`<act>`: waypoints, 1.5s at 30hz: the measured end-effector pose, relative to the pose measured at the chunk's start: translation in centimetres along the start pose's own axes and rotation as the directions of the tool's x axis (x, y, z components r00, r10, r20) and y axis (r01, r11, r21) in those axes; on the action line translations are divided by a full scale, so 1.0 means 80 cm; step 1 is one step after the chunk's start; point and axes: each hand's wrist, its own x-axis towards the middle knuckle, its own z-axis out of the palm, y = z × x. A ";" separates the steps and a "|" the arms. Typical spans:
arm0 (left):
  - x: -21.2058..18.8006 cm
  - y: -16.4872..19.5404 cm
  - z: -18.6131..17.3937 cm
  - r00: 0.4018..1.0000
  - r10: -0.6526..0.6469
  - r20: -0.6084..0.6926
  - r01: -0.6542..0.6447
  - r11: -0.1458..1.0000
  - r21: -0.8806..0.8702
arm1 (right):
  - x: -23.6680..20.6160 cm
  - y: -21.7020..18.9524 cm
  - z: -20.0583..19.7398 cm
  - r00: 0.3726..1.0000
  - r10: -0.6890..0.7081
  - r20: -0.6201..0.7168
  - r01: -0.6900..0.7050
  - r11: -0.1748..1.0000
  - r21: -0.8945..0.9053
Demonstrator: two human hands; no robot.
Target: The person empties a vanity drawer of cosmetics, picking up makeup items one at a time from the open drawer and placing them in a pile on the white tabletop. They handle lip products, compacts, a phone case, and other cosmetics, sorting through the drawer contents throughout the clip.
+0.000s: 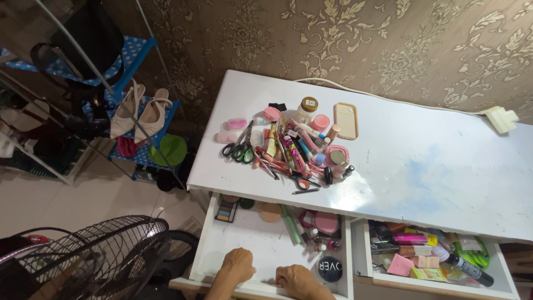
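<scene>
A white drawer (244,244) is seen pulled out from beneath a white table (433,166), with both hands laid on its near edge. The left hand (237,265) is rested on the front rim at the near left, fingers curled over the edge, while the right hand (297,279) is placed just beside it to the right, knuckles bent; nothing loose is held in either, and how tightly the rim is gripped cannot be told. Inside the drawer, an eyeshadow palette (226,209), a green tube (291,224), a pink compact (323,222) and a round black lid (330,268) are scattered toward the far and right sides. A second open drawer (361,250) to the right is packed with boxes and bottles. On the tabletop, a heap of cosmetics (294,147) is piled beside green-handled scissors (240,147). A black fan (94,258) is seen at near left, and a shoe rack (139,111) at far left.
</scene>
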 end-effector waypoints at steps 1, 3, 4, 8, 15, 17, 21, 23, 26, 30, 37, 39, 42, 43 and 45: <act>0.000 0.000 -0.002 1.000 0.006 0.021 -0.006 1.000 0.003 | -0.002 0.000 0.002 1.000 0.011 -0.009 -0.011 1.000 0.023; 0.000 0.001 -0.003 0.996 -0.018 0.087 0.017 1.000 0.004 | -0.006 0.000 0.009 0.999 0.031 -0.015 -0.030 0.999 0.032; 0.001 0.001 -0.005 0.992 -0.029 0.121 0.029 1.000 0.006 | -0.004 -0.001 0.012 0.999 0.038 -0.014 -0.038 0.999 0.018; 0.005 0.000 -0.007 0.963 -0.030 0.269 0.055 0.995 -0.084 | -0.008 0.003 0.014 0.989 0.147 0.020 -0.147 0.989 0.014; 0.028 0.004 -0.010 0.986 0.081 0.149 -0.040 0.964 -0.263 | -0.031 0.031 -0.023 0.790 0.264 -0.553 -0.216 0.964 0.152; 0.034 0.012 -0.009 0.987 0.157 0.037 -0.137 0.936 -0.325 | -0.039 0.037 -0.038 0.697 0.256 -0.670 -0.230 0.965 0.129; 0.044 0.034 -0.013 0.984 0.168 -0.054 -0.175 0.893 -0.414 | -0.046 0.042 -0.053 0.616 0.417 -0.668 -0.396 0.897 0.195; 0.049 0.040 -0.019 0.978 0.184 -0.100 -0.209 0.882 -0.421 | -0.043 0.047 -0.058 0.626 0.469 -0.623 -0.453 0.869 0.198; 0.054 0.041 -0.023 0.948 0.243 -0.205 -0.307 0.862 -0.403 | -0.037 0.051 -0.054 0.614 0.469 -0.635 -0.483 0.859 0.168; 0.061 0.032 -0.026 0.942 0.251 -0.223 -0.325 0.849 -0.416 | -0.028 0.057 -0.046 0.604 0.334 -0.723 -0.391 0.915 0.097; 0.068 0.031 -0.025 0.971 0.197 -0.136 -0.239 0.844 -0.481 | -0.032 0.060 -0.047 0.619 0.360 -0.698 -0.391 0.912 0.124; 0.071 0.036 -0.025 0.968 0.194 -0.157 -0.247 0.833 -0.496 | -0.039 0.053 -0.055 0.626 0.366 -0.688 -0.369 0.917 0.152; 0.076 0.043 -0.027 0.962 0.186 -0.198 -0.265 0.799 -0.540 | -0.038 0.037 -0.085 0.634 0.370 -0.679 -0.274 0.929 0.249; 0.077 0.046 -0.028 0.959 0.187 -0.212 -0.275 0.783 -0.557 | -0.036 0.032 -0.100 0.631 0.385 -0.673 -0.246 0.923 0.296; 0.082 0.052 -0.032 0.954 0.189 -0.233 -0.293 0.760 -0.580 | -0.031 0.025 -0.131 0.611 0.367 -0.701 -0.197 0.929 0.314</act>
